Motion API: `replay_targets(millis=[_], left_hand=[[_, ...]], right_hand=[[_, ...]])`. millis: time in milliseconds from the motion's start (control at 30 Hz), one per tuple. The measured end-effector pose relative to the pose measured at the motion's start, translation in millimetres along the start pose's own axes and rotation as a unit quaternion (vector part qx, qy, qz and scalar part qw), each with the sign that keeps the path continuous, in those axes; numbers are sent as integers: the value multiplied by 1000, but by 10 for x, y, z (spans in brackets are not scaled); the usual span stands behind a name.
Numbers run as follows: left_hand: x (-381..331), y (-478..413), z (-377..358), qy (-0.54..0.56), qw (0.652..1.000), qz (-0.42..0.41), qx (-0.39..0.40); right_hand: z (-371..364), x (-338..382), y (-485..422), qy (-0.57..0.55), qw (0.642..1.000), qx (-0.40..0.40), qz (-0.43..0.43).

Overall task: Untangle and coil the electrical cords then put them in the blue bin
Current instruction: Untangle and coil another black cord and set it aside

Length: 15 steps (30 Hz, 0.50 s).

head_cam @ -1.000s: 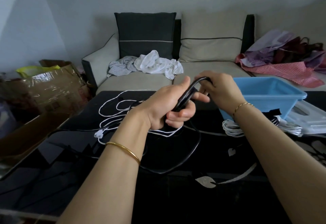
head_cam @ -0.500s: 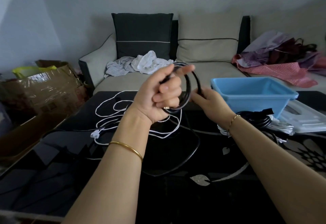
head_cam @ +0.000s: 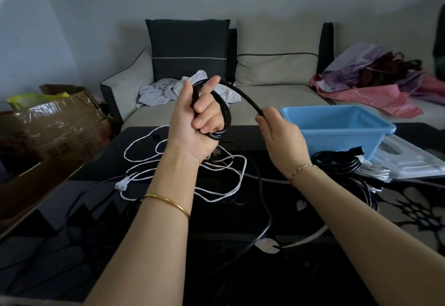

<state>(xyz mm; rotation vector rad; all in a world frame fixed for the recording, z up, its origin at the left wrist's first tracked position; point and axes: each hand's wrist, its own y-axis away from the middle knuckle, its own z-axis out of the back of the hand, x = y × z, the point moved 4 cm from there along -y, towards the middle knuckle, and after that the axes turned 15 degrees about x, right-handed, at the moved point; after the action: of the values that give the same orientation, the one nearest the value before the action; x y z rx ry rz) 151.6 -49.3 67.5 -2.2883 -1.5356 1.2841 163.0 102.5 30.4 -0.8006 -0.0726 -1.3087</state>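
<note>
My left hand (head_cam: pixel 196 122) is raised above the black table and grips small loops of a thick black cord (head_cam: pixel 243 95). The cord arcs right to my right hand (head_cam: pixel 280 134), which pinches it, then hangs down to the table in a long curve. A loose white cord (head_cam: pixel 218 178) lies tangled on the table under my left wrist. The blue bin (head_cam: pixel 337 125) stands at the table's right rear, seemingly with nothing inside. A coiled black cord (head_cam: pixel 334 162) and a white bundle (head_cam: pixel 374 172) lie in front of the bin.
The black glass table (head_cam: pixel 134 245) has a leaf pattern. A sofa (head_cam: pixel 277 103) with cushions, crumpled clothes and bags stands behind it. Cardboard boxes (head_cam: pixel 60 120) sit at the left. A white plastic lid (head_cam: pixel 414 161) lies right of the bin.
My left hand rose with the black loops. My right hand slid rightward along the cord, drawing a length out toward the bin.
</note>
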Motion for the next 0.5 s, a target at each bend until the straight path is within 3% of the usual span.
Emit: replay_targets(millis=[67, 133, 267, 367, 433, 500], left_hand=[[7, 17, 8, 13, 1000, 0, 0], [8, 31, 15, 28, 1000, -1, 3], [-5, 23, 12, 36, 999, 3, 21], [19, 4, -9, 29, 999, 15, 29], [36, 4, -8, 33, 999, 20, 28], [58, 6, 0, 47, 998, 25, 32]], right_hand=[[54, 18, 13, 161, 984, -72, 7], [114, 85, 26, 239, 963, -127, 16], [416, 195, -76, 356, 913, -199, -32], [628, 306, -100, 366, 892, -266, -20], [575, 284, -98, 327, 922, -207, -4], [388, 178, -98, 267, 960, -85, -25]])
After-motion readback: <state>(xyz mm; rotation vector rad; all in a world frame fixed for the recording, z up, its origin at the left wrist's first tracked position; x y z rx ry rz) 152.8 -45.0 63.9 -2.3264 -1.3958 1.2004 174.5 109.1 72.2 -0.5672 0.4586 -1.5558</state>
